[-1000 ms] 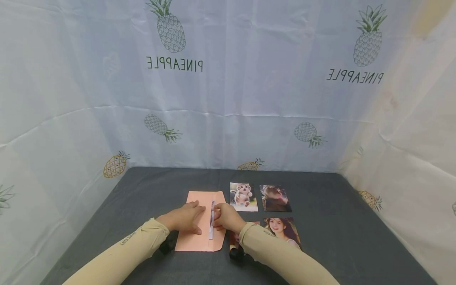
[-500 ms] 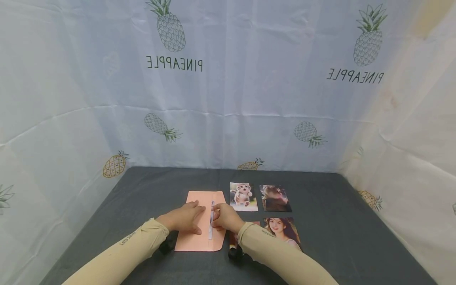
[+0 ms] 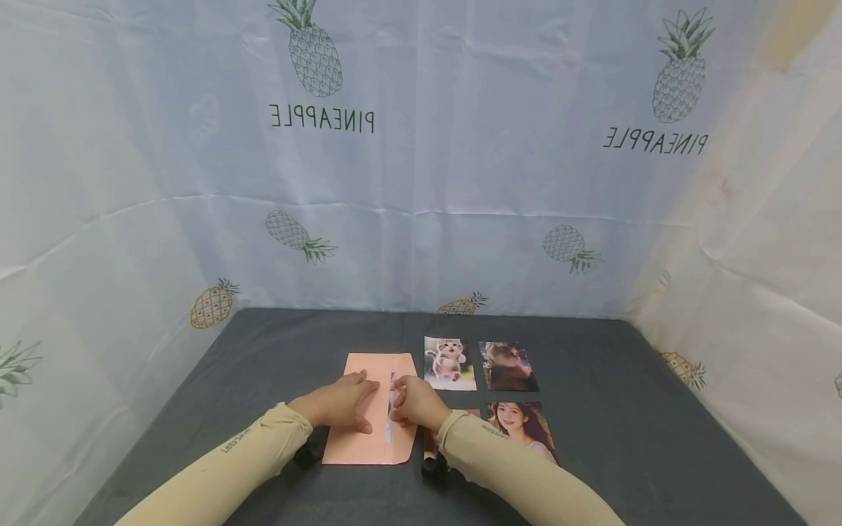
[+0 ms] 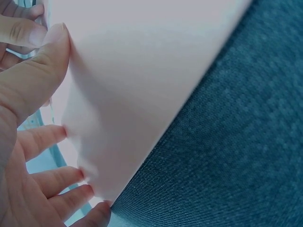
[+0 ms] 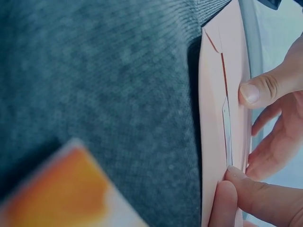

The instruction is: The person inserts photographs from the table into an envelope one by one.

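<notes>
A pink paper envelope (image 3: 349,449) lies flat on the dark tabletop, its opening along the right side. My left hand (image 3: 337,403) rests on it with fingers and thumb spread, pressing the paper. In the left wrist view the fingertips (image 4: 87,190) touch the envelope's surface. My right hand (image 3: 421,403) is at the opening, thumb and finger pinching the edge of a photo print (image 5: 227,125). Only a thin strip of that print shows in the slot; the remainder is hidden inside the envelope.
Right of the envelope lie a kitten photo (image 3: 449,363), a dark photo (image 3: 509,371) and a portrait photo (image 3: 516,420). Another photo (image 3: 430,442) is mostly covered by my right forearm. Pineapple-print curtains (image 3: 421,168) enclose the dark table (image 3: 625,438).
My right forearm has shifted very slightly left. Both hands keep their places on the envelope and the print's edge.
</notes>
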### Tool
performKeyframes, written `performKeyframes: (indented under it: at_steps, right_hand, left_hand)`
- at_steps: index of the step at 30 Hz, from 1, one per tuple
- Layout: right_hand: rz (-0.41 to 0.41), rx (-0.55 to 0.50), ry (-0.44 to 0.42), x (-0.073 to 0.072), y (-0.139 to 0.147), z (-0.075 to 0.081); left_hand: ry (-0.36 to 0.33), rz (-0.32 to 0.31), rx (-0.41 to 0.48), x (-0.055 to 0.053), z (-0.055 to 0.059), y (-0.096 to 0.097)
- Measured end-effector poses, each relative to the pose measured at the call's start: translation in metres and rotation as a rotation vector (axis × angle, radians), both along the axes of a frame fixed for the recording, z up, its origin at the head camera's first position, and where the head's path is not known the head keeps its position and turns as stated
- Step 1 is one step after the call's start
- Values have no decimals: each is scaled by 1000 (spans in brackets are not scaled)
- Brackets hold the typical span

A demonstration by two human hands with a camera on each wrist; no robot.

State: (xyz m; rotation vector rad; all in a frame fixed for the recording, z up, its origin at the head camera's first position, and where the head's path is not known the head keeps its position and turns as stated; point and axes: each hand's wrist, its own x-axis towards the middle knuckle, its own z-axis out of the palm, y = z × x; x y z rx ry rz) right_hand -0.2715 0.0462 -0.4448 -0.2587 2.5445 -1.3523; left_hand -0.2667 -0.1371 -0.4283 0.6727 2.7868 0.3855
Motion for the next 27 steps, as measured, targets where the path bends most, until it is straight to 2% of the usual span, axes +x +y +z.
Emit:
performKeyframes:
  at_steps: [11,17,22,27]
  right_hand:
    - [1,-9,-4,1,1,2]
    - [11,-92,-20,2,4,5]
    - [25,-108,-4,5,7,13]
    - [69,-183,-8,10,14,25]
  left_hand:
    - [8,1,-9,0,-1,0]
    - [5,-3,-6,-2,-3,-1]
    - [1,-2,-2,-2,-5,-1]
    - [3,-2,-3,-3,-5,-2]
